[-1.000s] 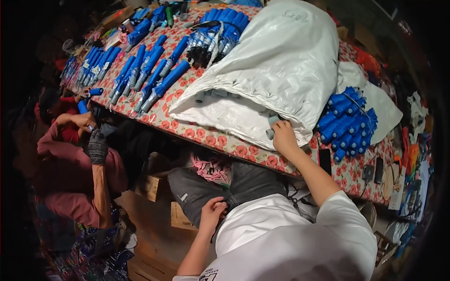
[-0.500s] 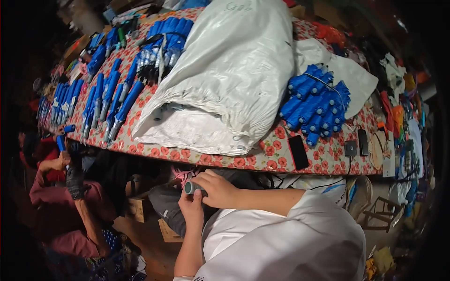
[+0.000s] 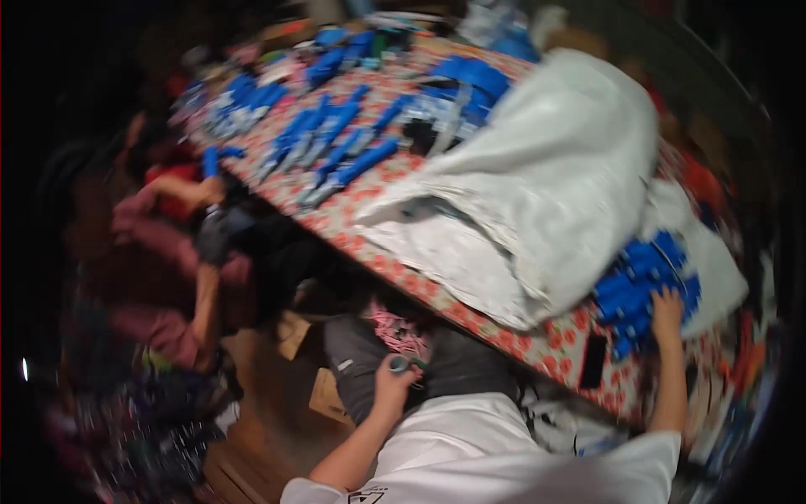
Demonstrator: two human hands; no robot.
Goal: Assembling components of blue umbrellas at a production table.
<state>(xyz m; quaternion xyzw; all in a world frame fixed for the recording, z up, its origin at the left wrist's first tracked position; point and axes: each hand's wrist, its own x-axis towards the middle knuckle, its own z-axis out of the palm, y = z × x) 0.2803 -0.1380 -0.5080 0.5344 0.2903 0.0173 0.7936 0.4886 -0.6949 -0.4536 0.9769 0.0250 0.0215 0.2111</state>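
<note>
Over my lap, my left hand (image 3: 391,388) is closed around a short grey cylinder (image 3: 399,364), whose round end faces up. The rest of it is hidden by my fingers. My right hand (image 3: 667,312) reaches out over the table's right part. Its fingers are spread and rest on a tied bundle of blue folded umbrellas (image 3: 625,290); no single piece is seen gripped. Between my thighs lies a tangle of pink cords (image 3: 401,334), close to my left hand.
A big white sack (image 3: 579,160) lies on the flowered table (image 3: 470,315), its mouth toward me. A black phone (image 3: 594,361) lies by the front edge. More blue umbrellas (image 3: 361,164) lie at left. A co-worker's gloved hand (image 3: 213,237) holds a blue piece. Cardboard boxes (image 3: 329,395) stand below.
My right hand has left the grey cylinder and moved right to the blue bundle. My left hand keeps the cylinder, now lower over my lap. The whole view has turned and is blurred.
</note>
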